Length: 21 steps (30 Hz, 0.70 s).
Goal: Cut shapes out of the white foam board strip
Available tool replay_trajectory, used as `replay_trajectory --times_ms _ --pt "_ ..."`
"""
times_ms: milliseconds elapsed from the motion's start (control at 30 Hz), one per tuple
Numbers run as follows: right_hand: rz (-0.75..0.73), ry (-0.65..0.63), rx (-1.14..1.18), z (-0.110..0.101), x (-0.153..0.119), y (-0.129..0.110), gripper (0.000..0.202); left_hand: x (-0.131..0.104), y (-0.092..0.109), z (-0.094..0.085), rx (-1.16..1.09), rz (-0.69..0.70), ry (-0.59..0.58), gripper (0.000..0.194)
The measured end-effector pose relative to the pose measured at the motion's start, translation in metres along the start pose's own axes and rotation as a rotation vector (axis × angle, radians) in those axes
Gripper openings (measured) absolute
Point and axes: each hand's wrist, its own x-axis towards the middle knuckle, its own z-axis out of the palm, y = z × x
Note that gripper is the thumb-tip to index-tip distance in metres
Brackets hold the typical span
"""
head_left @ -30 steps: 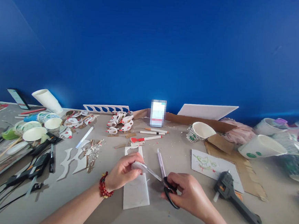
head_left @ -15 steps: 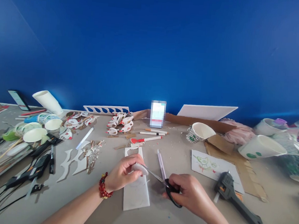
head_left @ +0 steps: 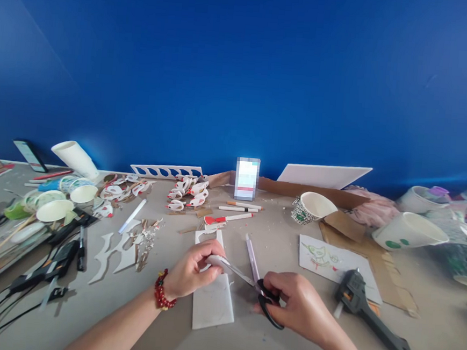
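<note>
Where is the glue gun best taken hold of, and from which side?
Best, I judge, by the middle of its long grey handle, coming from the near right. The glue gun lies on its side, its handle slanting toward the near right and its nozzle pointing away, so this approach likely stays clear of the tip. The right hand is nearest but holds scissors.

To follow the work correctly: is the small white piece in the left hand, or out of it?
In the left hand: its fingers pinch the small white piece; scissors in the right hand point at it.
</note>
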Motion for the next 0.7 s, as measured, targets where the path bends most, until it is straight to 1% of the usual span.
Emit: replay_trajectory --times_ms 267,467,700 --pt "0.013 -0.002 0.048 0.0041 0.0001 0.0028 0.025 0.0004 -0.0025 0.0006 0.015 0.014 0.003 0.006" --pt "0.049 -0.003 0.116 0.0041 0.0007 0.0033 0.032 -0.0012 -0.0021 0.0013 -0.016 0.015 -0.013 0.011" --pt "-0.012 0.007 0.015 0.0032 0.0007 -0.0015 0.028 0.0005 -0.0023 0.0013 -0.021 0.027 -0.014 0.006"
